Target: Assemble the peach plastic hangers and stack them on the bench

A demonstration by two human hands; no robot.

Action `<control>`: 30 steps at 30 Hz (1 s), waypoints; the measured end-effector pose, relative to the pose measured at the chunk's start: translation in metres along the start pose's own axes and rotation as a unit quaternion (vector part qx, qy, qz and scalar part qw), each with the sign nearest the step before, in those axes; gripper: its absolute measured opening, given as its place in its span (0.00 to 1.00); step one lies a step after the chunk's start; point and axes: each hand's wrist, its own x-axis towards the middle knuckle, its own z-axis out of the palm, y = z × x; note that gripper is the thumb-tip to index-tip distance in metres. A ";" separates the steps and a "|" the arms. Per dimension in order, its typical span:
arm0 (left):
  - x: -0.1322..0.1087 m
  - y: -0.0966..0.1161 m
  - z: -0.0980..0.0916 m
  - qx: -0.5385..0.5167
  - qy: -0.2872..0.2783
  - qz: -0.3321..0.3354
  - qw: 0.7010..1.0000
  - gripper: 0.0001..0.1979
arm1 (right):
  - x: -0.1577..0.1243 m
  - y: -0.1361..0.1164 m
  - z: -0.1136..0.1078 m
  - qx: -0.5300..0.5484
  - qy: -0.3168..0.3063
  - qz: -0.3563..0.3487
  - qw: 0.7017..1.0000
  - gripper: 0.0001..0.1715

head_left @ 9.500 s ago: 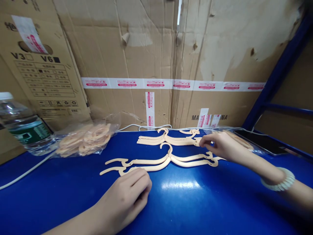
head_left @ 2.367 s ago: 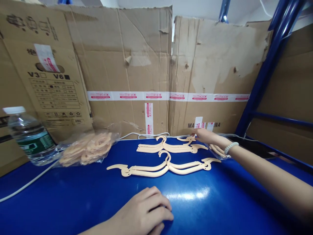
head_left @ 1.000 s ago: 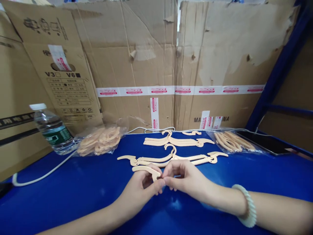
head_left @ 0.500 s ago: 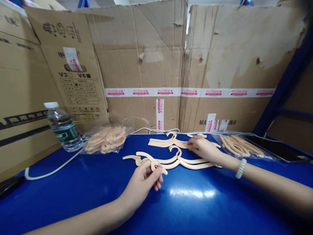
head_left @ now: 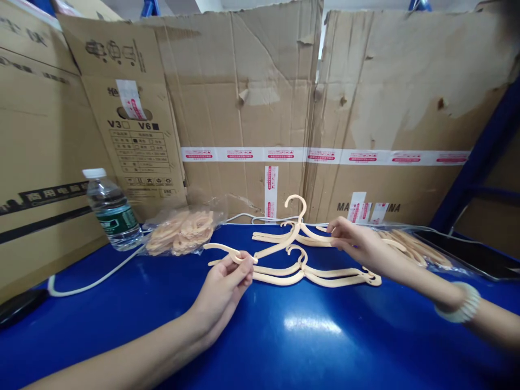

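Observation:
Between the thumb and fingers of my left hand (head_left: pixel 223 290) is a small curved beige piece (head_left: pixel 219 248). My right hand (head_left: pixel 357 241) pinches one arm of a beige hanger (head_left: pixel 278 246), whose hook stands raised at the centre. The hanger's other arm slopes down to the left, its end close to my left fingertips; whether they touch is hard to tell. Below it, more beige hangers (head_left: pixel 333 278) lie on the blue table, partly overlapping. Further beige hanger parts (head_left: pixel 270 237) lie behind the raised hanger.
A plastic bag of beige pieces (head_left: pixel 181 233) and a water bottle (head_left: pixel 114 211) stand at the left. Another bag of pieces (head_left: pixel 422 249) and a dark tablet (head_left: pixel 467 252) lie at the right. Cardboard (head_left: pixel 244 108) walls the back; a white cable (head_left: pixel 93 284) runs along the table.
My right hand has lifted a hanger from the back group and moved slightly right. My left hand has shifted left with the curved piece, which is turned differently. The view has shifted slightly.

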 end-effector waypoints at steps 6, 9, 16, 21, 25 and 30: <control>0.006 0.007 -0.002 -0.043 -0.001 -0.015 0.999 0.13 | -0.039 -0.010 -0.001 0.060 0.052 -0.016 0.997 0.09; 0.001 0.009 0.002 -0.065 -0.009 -0.042 0.997 0.08 | -0.045 -0.007 0.001 0.049 0.066 -0.041 0.996 0.07; -0.005 0.012 0.006 -0.045 -0.075 -0.063 0.994 0.06 | -0.050 -0.010 -0.001 0.035 0.072 -0.083 0.993 0.07; -0.008 0.016 0.008 -0.055 -0.049 -0.080 0.994 0.05 | -0.054 -0.012 -0.001 0.003 0.114 -0.093 0.989 0.07; -0.010 0.017 0.010 -0.050 -0.052 -0.079 0.994 0.06 | -0.055 -0.012 -0.001 -0.011 0.135 -0.089 0.987 0.07; -0.008 0.015 0.006 -0.013 -0.055 -0.069 0.996 0.08 | -0.055 -0.019 -0.003 -0.025 0.129 -0.115 0.985 0.10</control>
